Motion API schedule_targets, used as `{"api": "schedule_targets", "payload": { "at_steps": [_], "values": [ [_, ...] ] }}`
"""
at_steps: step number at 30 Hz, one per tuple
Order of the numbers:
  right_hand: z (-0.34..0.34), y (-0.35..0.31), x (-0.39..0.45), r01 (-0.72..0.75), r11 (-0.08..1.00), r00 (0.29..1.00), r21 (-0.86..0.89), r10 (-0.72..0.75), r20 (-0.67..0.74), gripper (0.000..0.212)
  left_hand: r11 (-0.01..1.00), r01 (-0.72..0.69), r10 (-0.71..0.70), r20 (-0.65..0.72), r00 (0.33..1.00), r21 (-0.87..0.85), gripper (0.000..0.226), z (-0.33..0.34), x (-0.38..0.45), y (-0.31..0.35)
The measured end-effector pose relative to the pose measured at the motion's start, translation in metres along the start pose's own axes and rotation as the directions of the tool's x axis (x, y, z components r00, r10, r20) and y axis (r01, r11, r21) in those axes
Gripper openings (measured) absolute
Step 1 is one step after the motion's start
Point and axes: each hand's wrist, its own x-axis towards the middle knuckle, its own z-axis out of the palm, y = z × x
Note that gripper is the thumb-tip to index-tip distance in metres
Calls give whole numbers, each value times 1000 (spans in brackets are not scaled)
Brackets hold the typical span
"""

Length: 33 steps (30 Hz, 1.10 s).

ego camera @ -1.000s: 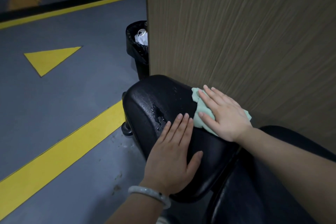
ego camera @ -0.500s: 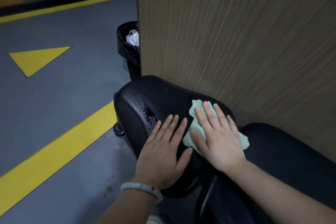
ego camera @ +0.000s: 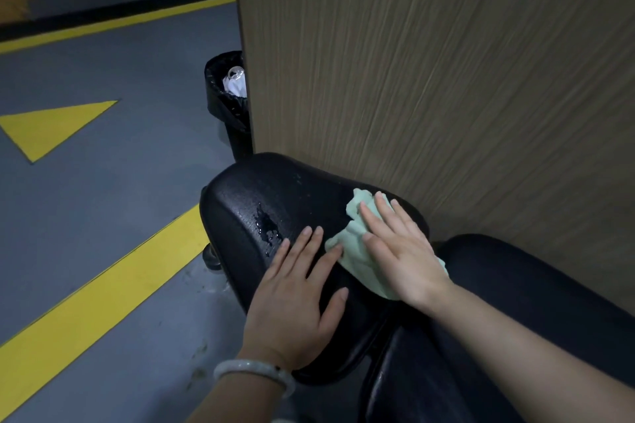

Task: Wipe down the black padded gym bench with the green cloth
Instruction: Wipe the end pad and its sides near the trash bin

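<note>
On top of the black padded bench [ego camera: 275,203], beside a wood-grain wall panel [ego camera: 446,79], a green cloth [ego camera: 357,251] is pressed flat under the right hand [ego camera: 405,251], whose fingers [ego camera: 374,220] are laid out straight over it rather than curled round it. The left hand [ego camera: 295,299] is rested flat on the pad just beside the cloth, fingers straight and holding nothing, and seems to be steadying the pad. A patch of wet droplets [ego camera: 266,227] is left on the pad just ahead of the left fingertips, so the wiping is judged to be partly done. For the stroke to be done well, the cloth should be kept spread under the whole palm, pressure kept even, and the pass carried leftward across the wet patch and out to the rounded edge, with overlapping strokes so that no streak is missed. The cloth is bunched at its far end, beyond the right fingertips, and could be flattened first. A second pad [ego camera: 515,285] lies to the right, and a black bin [ego camera: 226,93] stands on the floor [ego camera: 103,79] behind the panel's corner.
</note>
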Motion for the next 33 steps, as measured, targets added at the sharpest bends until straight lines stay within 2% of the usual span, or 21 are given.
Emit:
{"api": "schedule_targets", "payload": {
  "at_steps": [4,8,11,16,20,22,23,25,27,29,33],
  "values": [
    [-5,11,-13,125,992,992,-16,-125,-12,51,1000,-3,2,-20,1000,-25,52,0,-1,0],
    [0,10,-14,163,956,986,-243,-165,13,68,999,-4,3,-30,1000,-33,51,2,-2,-1],
    [13,7,-13,159,935,982,-318,-183,-47,72,1000,1,-2,-36,999,-27,51,3,-2,-2],
    [17,2,0,46,937,993,-347,-81,-85,82,999,5,-4,-12,1000,44,63,2,0,-1],
    [22,-15,-17,-71,935,986,-347,13,-168,75,999,-8,8,2,1000,53,64,-1,0,0],
    [26,-12,-26,-68,918,992,-392,20,-125,85,998,-10,10,0,1000,56,64,-1,0,0],
    [24,-9,-28,-47,909,996,-414,13,-86,86,998,-9,9,-1,1000,59,64,-1,-1,0],
    [10,-3,-26,53,886,987,-460,-117,-111,75,998,-5,5,1,1000,68,65,-1,-1,0],
    [7,6,-22,200,847,970,-492,-242,-22,59,997,1,-1,9,1000,79,67,0,0,0],
    [11,12,-15,289,840,948,-459,-317,17,56,996,11,-12,17,1000,87,69,1,0,0],
    [20,4,-1,95,885,978,-455,-168,-124,59,995,25,-27,21,999,96,72,2,1,-1]
  ]
}}
